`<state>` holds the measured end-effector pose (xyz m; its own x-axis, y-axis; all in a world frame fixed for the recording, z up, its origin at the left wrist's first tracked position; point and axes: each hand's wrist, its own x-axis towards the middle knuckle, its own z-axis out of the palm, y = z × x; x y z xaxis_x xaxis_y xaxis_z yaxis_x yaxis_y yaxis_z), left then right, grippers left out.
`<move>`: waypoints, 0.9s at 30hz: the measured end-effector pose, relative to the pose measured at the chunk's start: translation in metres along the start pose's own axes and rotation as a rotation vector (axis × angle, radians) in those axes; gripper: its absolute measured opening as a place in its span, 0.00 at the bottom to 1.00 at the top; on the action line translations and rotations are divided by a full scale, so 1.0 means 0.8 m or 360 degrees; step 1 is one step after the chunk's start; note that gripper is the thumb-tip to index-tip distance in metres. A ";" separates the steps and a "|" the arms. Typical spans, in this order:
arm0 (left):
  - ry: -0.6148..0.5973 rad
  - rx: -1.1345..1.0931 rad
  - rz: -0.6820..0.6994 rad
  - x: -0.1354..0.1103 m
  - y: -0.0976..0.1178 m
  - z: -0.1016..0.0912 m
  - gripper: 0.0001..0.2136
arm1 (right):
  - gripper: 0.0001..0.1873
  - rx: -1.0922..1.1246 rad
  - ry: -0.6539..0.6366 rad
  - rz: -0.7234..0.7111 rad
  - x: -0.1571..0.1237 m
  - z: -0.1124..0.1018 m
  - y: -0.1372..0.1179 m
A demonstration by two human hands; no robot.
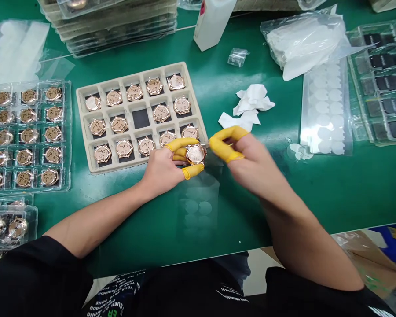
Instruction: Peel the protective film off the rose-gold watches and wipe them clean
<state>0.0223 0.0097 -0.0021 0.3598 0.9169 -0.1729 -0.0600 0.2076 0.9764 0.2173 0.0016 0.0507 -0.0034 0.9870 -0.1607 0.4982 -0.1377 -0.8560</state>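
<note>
My left hand (166, 165), in yellow finger cots, is closed round a rose-gold watch case (196, 154), its round face turned up. At the case's right edge, thumb and forefinger of my right hand (237, 152) are pinched together, also in yellow cots. What sits between them is too small to make out. Just behind my left hand lies a beige compartment tray (84, 112) of similar watch cases, backs up. One compartment in its middle row shows only a black pad (141, 119).
Clear plastic trays (67, 136) of watch cases stand at the left. Stacked trays (119, 26) and a white bottle (214, 22) are at the back. Crumpled white paper (254, 99), a sheet of round stickers (326, 105) and a tray of black pieces (387, 83) lie right.
</note>
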 end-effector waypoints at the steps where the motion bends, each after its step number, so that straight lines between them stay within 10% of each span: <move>1: 0.0007 0.0000 -0.0014 0.000 0.001 0.000 0.27 | 0.06 -0.0053 0.0077 -0.0018 0.002 -0.010 0.003; 10: 0.0004 0.0048 -0.0025 0.000 0.002 -0.001 0.28 | 0.17 -0.1181 -0.0173 -0.0049 0.007 -0.052 0.041; 16: 0.0001 0.0058 -0.0021 0.000 0.000 -0.002 0.28 | 0.18 -0.1172 -0.0104 0.0206 0.023 -0.050 0.031; 27: 0.0077 0.0031 -0.0033 0.000 0.004 0.001 0.27 | 0.08 -0.0290 0.0135 -0.0266 0.003 -0.018 0.015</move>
<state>0.0231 0.0098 0.0013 0.3152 0.9279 -0.1990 -0.0348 0.2208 0.9747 0.2361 0.0037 0.0469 -0.0300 0.9993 0.0239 0.6448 0.0376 -0.7634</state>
